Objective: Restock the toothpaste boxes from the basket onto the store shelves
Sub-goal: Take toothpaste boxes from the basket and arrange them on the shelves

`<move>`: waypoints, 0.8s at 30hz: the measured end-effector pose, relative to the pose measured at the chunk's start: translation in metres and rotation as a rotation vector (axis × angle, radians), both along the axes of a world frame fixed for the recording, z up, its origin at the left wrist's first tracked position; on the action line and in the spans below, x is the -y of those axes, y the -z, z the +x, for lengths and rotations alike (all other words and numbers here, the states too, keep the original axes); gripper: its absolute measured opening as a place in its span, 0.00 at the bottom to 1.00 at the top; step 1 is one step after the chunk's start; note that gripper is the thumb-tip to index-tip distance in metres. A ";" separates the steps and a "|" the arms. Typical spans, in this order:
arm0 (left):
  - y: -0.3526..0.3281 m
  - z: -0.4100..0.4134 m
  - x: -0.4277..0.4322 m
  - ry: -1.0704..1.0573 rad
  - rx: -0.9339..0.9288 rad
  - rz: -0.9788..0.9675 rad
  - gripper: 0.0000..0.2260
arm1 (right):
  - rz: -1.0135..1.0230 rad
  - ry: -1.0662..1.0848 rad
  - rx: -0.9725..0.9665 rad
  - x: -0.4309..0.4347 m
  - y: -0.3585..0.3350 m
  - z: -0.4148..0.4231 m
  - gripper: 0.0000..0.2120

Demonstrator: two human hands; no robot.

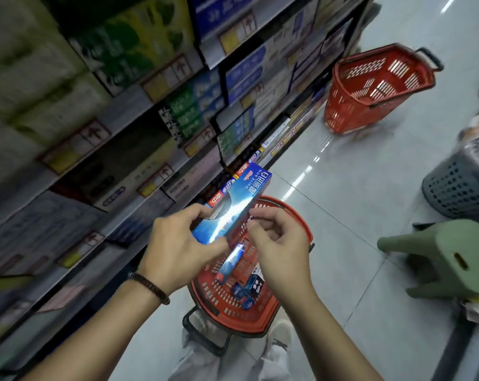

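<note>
Left hand [177,243] grips blue toothpaste box [241,199] by its near end, over red basket [224,312] w/ more boxes inside. Right hand [279,243] is loosely curled beside box edge; can't tell if touching. Best approach, prob: steady far end, face label out, slide flat onto shelves [128,105].

Bright overhead light glares in streaks off the floor [342,215]; shelves [95,133] smear with motion blur, edges bowed.
</note>
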State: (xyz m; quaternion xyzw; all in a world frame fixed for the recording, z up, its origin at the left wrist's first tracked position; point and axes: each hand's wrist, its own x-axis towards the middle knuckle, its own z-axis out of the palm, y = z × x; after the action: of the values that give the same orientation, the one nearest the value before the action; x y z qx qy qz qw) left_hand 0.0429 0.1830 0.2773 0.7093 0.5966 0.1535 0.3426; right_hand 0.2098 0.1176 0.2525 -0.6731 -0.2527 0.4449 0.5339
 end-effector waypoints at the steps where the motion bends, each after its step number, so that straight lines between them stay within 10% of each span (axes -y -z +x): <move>1: -0.014 -0.001 0.000 -0.005 0.000 0.017 0.15 | 0.010 -0.006 0.005 -0.003 -0.012 -0.001 0.10; 24: -0.266 -0.024 0.012 0.030 0.005 0.258 0.18 | 0.188 -0.107 0.235 -0.061 -0.252 0.043 0.21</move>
State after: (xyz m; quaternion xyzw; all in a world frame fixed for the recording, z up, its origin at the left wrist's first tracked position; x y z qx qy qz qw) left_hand 0.0194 0.1706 0.5435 0.7558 0.5605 0.2255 0.2524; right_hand 0.2533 0.1785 0.5048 -0.6532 -0.3894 0.3654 0.5369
